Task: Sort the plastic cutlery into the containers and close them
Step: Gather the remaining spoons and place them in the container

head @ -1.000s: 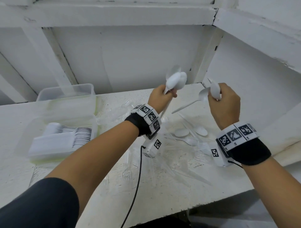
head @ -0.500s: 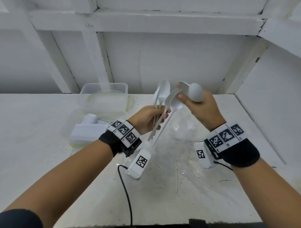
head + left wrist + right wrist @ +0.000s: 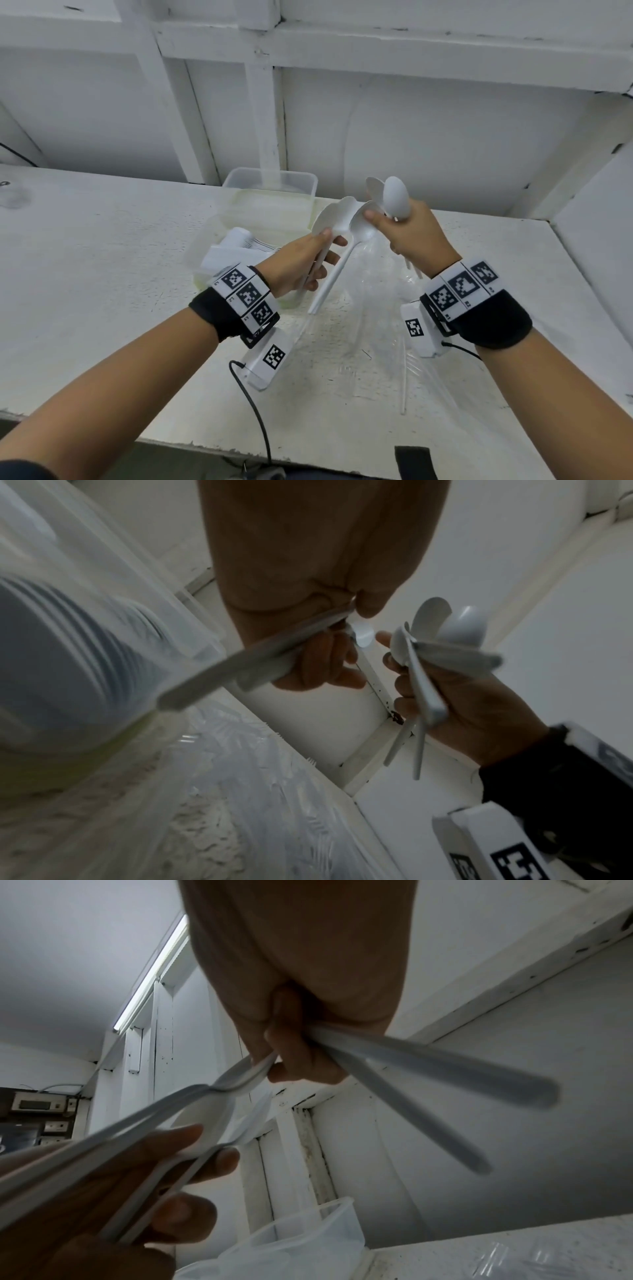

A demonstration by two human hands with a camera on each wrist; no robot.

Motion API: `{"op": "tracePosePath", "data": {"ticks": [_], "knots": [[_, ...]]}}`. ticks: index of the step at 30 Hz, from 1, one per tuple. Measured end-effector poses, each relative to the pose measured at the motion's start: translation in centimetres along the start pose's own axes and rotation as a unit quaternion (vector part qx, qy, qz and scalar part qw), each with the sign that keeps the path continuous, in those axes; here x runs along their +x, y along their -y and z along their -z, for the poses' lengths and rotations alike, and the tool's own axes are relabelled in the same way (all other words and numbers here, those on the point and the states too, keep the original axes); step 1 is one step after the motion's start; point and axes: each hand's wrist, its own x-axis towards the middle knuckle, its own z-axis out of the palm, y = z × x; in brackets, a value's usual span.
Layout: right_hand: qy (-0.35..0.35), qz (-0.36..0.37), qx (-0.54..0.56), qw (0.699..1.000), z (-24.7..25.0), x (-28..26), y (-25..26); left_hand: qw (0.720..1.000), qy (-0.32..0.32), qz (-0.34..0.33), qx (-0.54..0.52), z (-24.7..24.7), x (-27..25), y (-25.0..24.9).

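Note:
My left hand (image 3: 320, 255) grips a bunch of white plastic spoons (image 3: 334, 219) by their handles, bowls up, above the table. Close on its right, my right hand (image 3: 382, 222) holds more white spoons (image 3: 395, 198) in its curled fingers, and its fingertips pinch the bowl of one spoon in the left bunch. The left wrist view shows the left hand's handles (image 3: 222, 674) and the right hand's spoons (image 3: 441, 631). Behind the left hand stand a clear container (image 3: 205, 274) with stacked white cutlery and an empty clear container (image 3: 270, 181).
Clear plastic cutlery (image 3: 373, 308) lies scattered on the white table (image 3: 102, 274) under and in front of my hands, with one white piece (image 3: 405, 383) near the front. White wall and beams close off the back and right. A black cable (image 3: 253, 411) hangs over the front edge.
My hands have come together from apart, and the right fingers now pinch a spoon bowl in the left bunch. The head view has swung, so the containers sit nearer the middle.

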Motion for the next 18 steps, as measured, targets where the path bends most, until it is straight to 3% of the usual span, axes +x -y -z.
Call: {"op": "tracePosePath", "data": {"ticks": [6,13,18], "knots": [[0.037,-0.025,-0.019,0.999,-1.7,0.0,-0.4,0.998,0.035,-0.021,0.049,0.3,-1.1,0.3],[0.033,-0.005,-0.02,0.999,-1.3,0.1,0.2,0.996,-0.022,0.008,-0.092,1.4,-0.9,0.9],[0.041,0.035,-0.015,0.998,-2.7,-0.2,0.7,0.991,0.076,0.04,-0.103,0.1,-1.7,0.6]]}}
